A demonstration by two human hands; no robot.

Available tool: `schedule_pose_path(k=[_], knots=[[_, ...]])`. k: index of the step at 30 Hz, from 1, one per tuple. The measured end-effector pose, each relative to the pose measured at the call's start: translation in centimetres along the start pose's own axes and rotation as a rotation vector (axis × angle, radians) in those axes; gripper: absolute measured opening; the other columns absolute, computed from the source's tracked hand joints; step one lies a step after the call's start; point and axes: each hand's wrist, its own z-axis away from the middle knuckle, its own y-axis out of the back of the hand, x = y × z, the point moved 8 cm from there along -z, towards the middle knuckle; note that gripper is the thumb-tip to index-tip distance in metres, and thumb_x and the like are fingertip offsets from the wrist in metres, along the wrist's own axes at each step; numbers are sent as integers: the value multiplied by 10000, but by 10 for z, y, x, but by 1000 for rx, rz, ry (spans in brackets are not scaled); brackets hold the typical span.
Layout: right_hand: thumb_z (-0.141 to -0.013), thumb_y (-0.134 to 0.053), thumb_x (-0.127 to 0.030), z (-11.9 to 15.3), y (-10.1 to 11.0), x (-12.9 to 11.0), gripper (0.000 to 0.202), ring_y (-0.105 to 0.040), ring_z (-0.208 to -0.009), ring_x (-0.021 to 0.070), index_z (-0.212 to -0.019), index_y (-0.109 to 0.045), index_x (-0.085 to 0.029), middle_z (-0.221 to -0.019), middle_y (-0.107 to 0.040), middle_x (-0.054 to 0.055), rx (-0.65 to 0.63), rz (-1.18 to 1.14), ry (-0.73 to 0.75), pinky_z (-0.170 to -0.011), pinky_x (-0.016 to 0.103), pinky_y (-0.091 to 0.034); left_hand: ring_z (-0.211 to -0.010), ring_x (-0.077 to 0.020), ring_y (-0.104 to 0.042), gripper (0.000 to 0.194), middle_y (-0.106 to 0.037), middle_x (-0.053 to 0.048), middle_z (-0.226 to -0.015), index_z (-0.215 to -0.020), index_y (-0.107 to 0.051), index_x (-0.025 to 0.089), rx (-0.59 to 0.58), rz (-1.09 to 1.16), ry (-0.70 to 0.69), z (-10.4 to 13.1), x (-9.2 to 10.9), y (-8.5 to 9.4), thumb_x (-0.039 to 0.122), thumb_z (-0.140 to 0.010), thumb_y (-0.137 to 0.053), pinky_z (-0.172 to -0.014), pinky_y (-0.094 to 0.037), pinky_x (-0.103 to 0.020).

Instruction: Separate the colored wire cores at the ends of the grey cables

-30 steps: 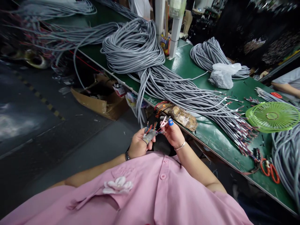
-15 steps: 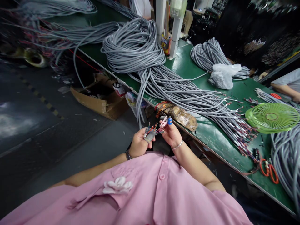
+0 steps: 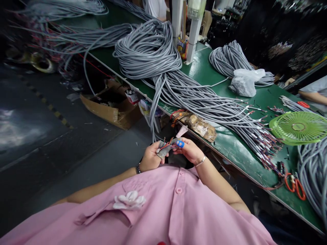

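My left hand [image 3: 151, 158] is closed around grey cable ends [image 3: 165, 150] in front of my shirt. Thin coloured wires [image 3: 168, 142] fan out of them towards the right. My right hand [image 3: 191, 152], with a blue cover on one finger, is closed at those wires, its fingertips touching or very close to them. From its fingers a small pink tool [image 3: 182, 131] sticks up; blur hides its exact kind. The fingers hide part of the wires.
Coiled grey cables [image 3: 148, 51] lie on the green table [image 3: 255, 183], their stripped ends fanned right. A green fan [image 3: 297, 127], orange-handled scissors [image 3: 295, 186], a plastic bag [image 3: 244, 82] and a taped brown bundle [image 3: 199, 126] are there too. A cardboard box [image 3: 107, 110] stands below. A co-worker's arm [image 3: 313, 97] shows at right.
My right hand has turned and lowered, its fingers coming in to the wires. The pink tool now points up and away from them. My left hand keeps its hold on the cable ends.
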Motion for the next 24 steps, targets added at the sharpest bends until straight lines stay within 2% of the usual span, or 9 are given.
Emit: schedule_pose_path(k=[4, 8, 11, 15, 19, 21, 24], knots=[[-639, -809, -346, 2, 0, -11, 268, -575, -612, 101, -754, -676, -145, -688, -660, 3, 103, 131, 135, -625, 227, -477, -357, -67, -470, 130, -600, 24, -550, -719, -596, 173, -81, -45, 21, -2, -8, -8, 281, -731, -669, -375, -342, -178], [-647, -800, -355, 4, -8, -12, 262, -565, -601, 112, -761, -680, -153, -666, -653, -4, 84, 251, 193, -633, 244, -464, -349, -78, -474, 108, -588, 29, -532, -774, -624, 164, -214, -122, 85, -4, -20, -19, 244, -713, -663, -356, -339, -179], [-678, -777, -378, 5, -9, -11, 258, -564, -615, 119, -778, -682, -160, -675, -649, -3, 82, 325, 217, -629, 246, -460, -349, -79, -476, 84, -584, 25, -528, -752, -616, 161, -252, -145, 111, -4, -22, -21, 237, -726, -639, -348, -331, -177], [-770, -676, -473, 9, 0, -12, 328, -600, -708, 132, -868, -685, -159, -769, -671, 31, 78, 252, 206, -699, 263, -474, -327, -61, -458, 152, -594, 21, -547, -719, -592, 163, -186, -38, 144, -5, -23, -14, 304, -758, -631, -331, -309, -169], [-684, -773, -407, 12, 1, 3, 409, -616, -800, 149, -1001, -657, -176, -921, -677, 57, -9, 138, 113, -696, 266, -494, -312, -53, -431, 224, -588, 26, -530, -720, -564, 165, -44, 145, 161, -8, -30, -4, 373, -769, -632, -305, -259, -159], [-656, -799, -341, 12, 2, 6, 373, -600, -757, 136, -966, -658, -190, -891, -671, 33, 35, 114, 155, -649, 245, -489, -315, -54, -432, 233, -589, 28, -533, -731, -555, 167, -19, 196, 167, -9, -34, -4, 383, -766, -636, -299, -252, -159], [-691, -767, -313, 12, 4, 4, 234, -564, -677, 114, -867, -674, -188, -801, -654, 9, 188, 128, 263, -597, 221, -464, -328, -56, -451, 239, -605, 22, -564, -733, -553, 169, -37, 213, 175, -10, -35, -8, 389, -763, -641, -304, -268, -161]])
